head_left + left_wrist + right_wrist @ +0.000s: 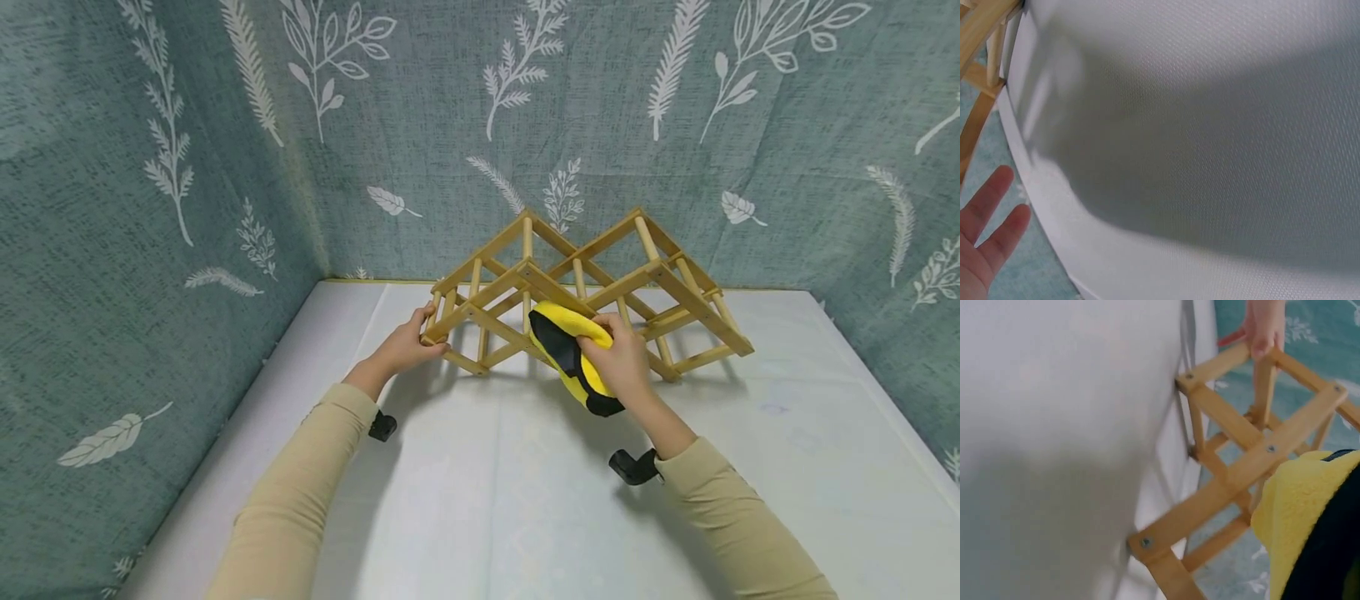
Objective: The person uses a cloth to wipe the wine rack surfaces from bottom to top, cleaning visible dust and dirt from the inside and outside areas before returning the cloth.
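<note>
A folding wooden lattice rack stands zigzag on the white table. My left hand grips its left end; in the right wrist view that hand has fingers and thumb over a top corner of the rack. Only a few fingers of the left hand show in the left wrist view, below the wooden bars. My right hand pinches a yellow cloth with black panels against the front of the rack's middle. In the right wrist view the cloth overlaps the slats, and the right hand is hidden.
The white table reaches back to a green leaf-patterned curtain, which also hangs at the left and right. Black camera mounts stick out from both sleeves. The rack's right end points toward the table's right side.
</note>
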### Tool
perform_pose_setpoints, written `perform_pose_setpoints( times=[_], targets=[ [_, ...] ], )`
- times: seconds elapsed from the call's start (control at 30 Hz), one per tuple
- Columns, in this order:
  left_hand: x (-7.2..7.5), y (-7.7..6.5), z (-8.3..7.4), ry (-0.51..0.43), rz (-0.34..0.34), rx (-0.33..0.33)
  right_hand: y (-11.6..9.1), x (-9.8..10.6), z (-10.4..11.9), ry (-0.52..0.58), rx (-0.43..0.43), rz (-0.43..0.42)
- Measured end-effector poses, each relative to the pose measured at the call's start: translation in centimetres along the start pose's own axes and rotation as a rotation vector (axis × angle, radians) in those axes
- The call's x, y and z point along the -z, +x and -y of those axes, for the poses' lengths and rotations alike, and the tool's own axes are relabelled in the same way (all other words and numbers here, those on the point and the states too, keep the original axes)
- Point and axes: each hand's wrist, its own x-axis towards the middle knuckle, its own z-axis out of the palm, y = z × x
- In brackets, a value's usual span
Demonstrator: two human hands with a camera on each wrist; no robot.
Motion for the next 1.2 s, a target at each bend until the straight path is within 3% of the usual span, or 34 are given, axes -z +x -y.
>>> perform_pose_setpoints(
  times=[0.37,0.67,1.2],
  targets=[
    [0.0,-0.1,0.2,0.005,0.007,0.002,-0.3,3.6,0.3,0.002,0.039,-0.100],
    [0.2,0.0,-0.2,0.016,0.000,-0.003,0.1,6.2,0.6,0.003,-0.007,-0.180],
    [0.0,0.2,0.0,-0.002,0.007,0.000,0.6,9.1,1.1,-0.013,0.060,-0.330]
  ],
)
